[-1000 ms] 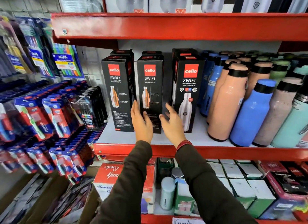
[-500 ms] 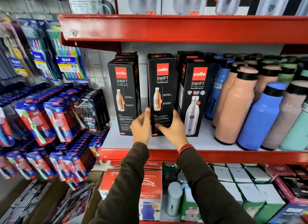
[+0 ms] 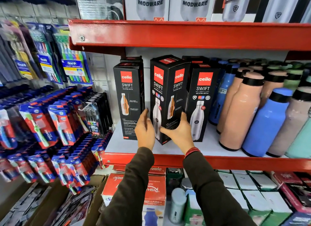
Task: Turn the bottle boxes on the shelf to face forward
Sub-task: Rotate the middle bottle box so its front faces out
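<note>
Nearest to me, my two dark sleeves reach up over the red front lip of the shelf [image 3: 235, 163] to the middle box [image 3: 169, 97], which stands between its two neighbours on the white shelf board. My right hand [image 3: 180, 133] wraps the lower right corner of that box, thumb across the near face and fingers round the side, so I read it as closed on the box. My left hand [image 3: 145, 129] sits just beside the lower left edge with fingers spread and loose; it looks open, perhaps brushing the box but not clamping it. The middle box is caught corner-on: one edge points at me, with the white-bottle face angled left and the orange cutaway face angled right, and it leans slightly. I judge it about halfway round, so the turn should go on until the white-bottle face is square to me. The right box [image 3: 202, 104], just beside it, already shows that white-bottle face squarely and needs nothing. The left box [image 3: 128, 101] shows the orange cutaway panel, so I take it as yet to be turned. More boxes stand behind these three, but I cannot tell how they face. Farther right are loose bottles [image 3: 242, 111], outside my job.
</note>
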